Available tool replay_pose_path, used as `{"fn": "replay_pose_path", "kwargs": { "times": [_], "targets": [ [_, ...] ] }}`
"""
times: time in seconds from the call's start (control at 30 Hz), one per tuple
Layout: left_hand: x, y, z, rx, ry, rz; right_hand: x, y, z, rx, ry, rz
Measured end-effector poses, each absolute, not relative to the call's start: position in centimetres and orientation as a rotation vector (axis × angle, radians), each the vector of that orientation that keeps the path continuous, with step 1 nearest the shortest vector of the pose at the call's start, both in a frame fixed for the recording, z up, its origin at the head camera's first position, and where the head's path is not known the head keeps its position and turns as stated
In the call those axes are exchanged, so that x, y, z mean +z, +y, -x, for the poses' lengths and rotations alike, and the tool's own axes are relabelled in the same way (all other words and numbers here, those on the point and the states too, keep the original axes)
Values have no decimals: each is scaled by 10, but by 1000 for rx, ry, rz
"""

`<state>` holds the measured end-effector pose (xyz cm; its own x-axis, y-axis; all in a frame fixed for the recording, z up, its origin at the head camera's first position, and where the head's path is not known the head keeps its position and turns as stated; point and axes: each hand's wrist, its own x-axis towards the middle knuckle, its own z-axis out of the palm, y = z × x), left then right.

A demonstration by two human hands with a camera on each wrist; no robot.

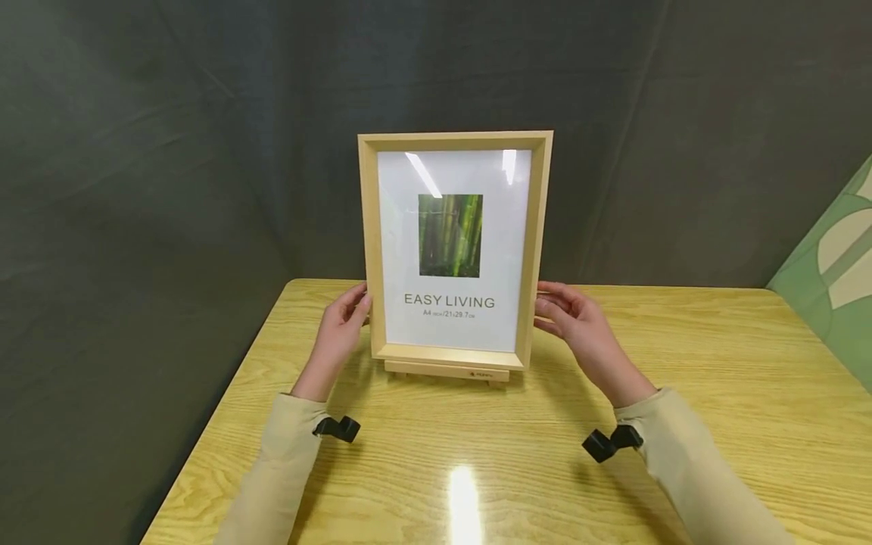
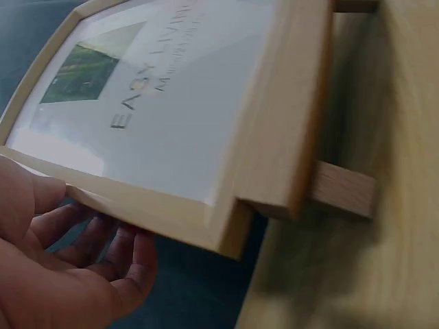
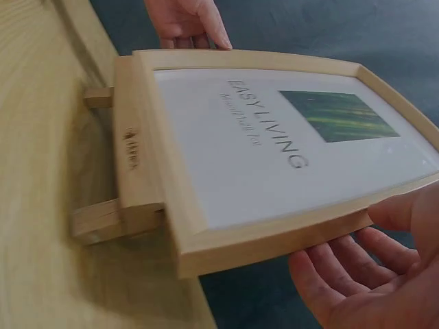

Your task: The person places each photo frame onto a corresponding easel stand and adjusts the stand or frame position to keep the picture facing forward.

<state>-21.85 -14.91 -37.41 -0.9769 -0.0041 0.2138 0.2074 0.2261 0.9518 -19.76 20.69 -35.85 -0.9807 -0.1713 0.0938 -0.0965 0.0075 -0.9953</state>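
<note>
A light-wood picture frame [image 1: 446, 354] stands upright, leaning slightly back, on the ledge of a small wooden easel [image 1: 436, 369]. Behind its glass is a white sheet [image 1: 402, 250] with a green bamboo picture and the words "EASY LIVING". My left hand [image 1: 345, 327] holds the frame's left side low down, thumb at the front edge and fingers curled behind. On the opposite side, my right hand [image 1: 579, 322] grips the lower right edge, its thumb at the front rim and fingertips against the side in the right wrist view. Most of the easel is hidden behind the frame.
The easel stands on a yellowish wooden table [image 1: 409, 446], toward its far edge. A dark grey cloth [image 1: 272, 113] hangs behind and left of it. At the far right is a green and white patterned surface [image 1: 845, 257]. Both wrists carry black camera mounts [image 1: 338, 429].
</note>
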Motion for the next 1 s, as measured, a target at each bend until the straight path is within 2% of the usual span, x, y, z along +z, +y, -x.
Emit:
{"fn": "replay_pose_path", "kwargs": {
  "times": [0.53,0.8,1.0],
  "targets": [
    [-414,-162,195,-1972,-2497,209,-399,209,179,-2040,2145,231],
    [-427,-161,188,-2376,-2331,133,-413,203,170,-2092,1943,133],
    [-430,-162,188,-2443,-2282,78,-416,201,166,-2135,1737,115]
  ]
}}
